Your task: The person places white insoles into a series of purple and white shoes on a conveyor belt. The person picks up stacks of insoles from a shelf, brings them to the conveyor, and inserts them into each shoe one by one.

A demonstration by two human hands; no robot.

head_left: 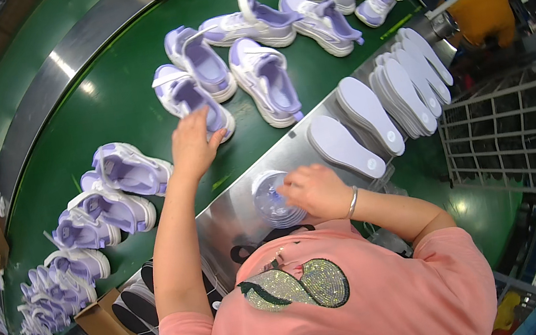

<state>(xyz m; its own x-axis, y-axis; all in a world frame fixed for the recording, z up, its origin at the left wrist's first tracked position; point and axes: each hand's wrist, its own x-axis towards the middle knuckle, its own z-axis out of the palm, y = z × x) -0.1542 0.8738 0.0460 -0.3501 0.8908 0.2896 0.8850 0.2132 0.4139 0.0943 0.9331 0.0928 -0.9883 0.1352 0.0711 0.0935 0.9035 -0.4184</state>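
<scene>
My left hand (193,144) grips the heel of a white and lilac sneaker (173,88) on the green conveyor belt (238,155), fingers in its opening and thumb outside. Two similar sneakers stand close by: one (204,65) beside it and another (267,83) to the right. Over a round clear plastic tub (281,217) on the metal ledge (232,205), my right hand (316,193) has its fingers bent together at the rim. Small bluish things show dimly inside the tub; whatever the fingertips hold is too small to tell.
Stacks of pale insoles (372,116) line the ledge to the right. More sneakers (104,193) stand along the belt at left and far right. A cardboard box (108,333) with dark-soled pieces sits at lower left, a wire rack (507,129) at right. Another person (481,11) is at far right.
</scene>
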